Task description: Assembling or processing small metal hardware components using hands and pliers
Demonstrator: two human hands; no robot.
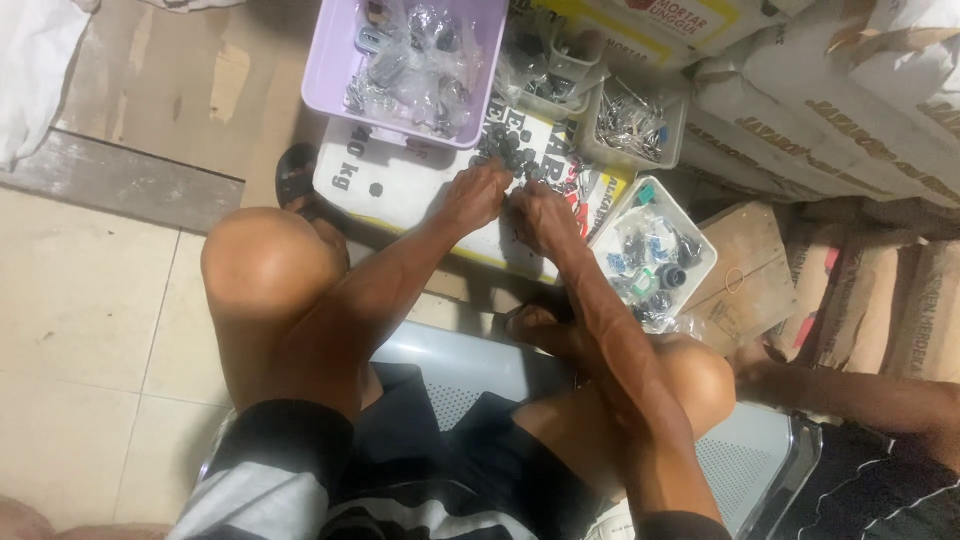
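The person wears black shorts with grey-white panels and a dark sandal (pixel 296 175).

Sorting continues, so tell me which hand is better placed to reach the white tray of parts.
Probably right: the right hand lies beside the white tray; the left hand is farther, by the dark small parts.

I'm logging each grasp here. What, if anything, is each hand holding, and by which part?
It cannot be told. Both the left hand and the right hand have their fingertips among the small dark parts on the white sack.
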